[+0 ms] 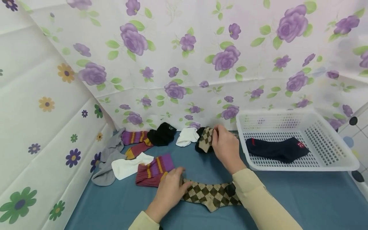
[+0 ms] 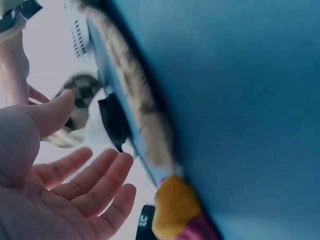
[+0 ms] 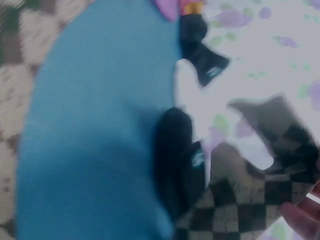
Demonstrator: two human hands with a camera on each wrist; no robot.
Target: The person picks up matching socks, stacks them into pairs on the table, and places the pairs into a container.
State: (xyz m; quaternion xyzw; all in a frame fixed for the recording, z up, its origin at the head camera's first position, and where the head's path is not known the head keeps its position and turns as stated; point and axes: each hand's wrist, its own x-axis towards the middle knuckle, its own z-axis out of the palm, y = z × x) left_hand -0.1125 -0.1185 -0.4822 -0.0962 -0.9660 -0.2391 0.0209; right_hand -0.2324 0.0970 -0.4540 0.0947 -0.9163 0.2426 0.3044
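Two check socks were being handled near the centre of the frame. The right hand (image 1: pixel 227 147) pinched the raised sock (image 1: pixel 206 140) by its edge, right of centre, in front of a black sock (image 1: pixel 198 148). The left hand (image 1: pixel 170 189), lower centre, had its fingers loosely extended and gripped nothing; whether it touched the flat sock (image 1: pixel 208 193) beside it could not be told. The striped sock (image 1: pixel 155 169) lay close at that hand's left, and the basket (image 1: pixel 302 167) at right held a navy sock (image 1: pixel 273 148). Likely faults: the raised sock, pinched only at an edge, could slip free or drag the black sock along; the flat sock, ungripped, could shift if brushed by the right sleeve (image 1: pixel 260 195); and the left fingers, closing carelessly, could catch the striped sock as well.
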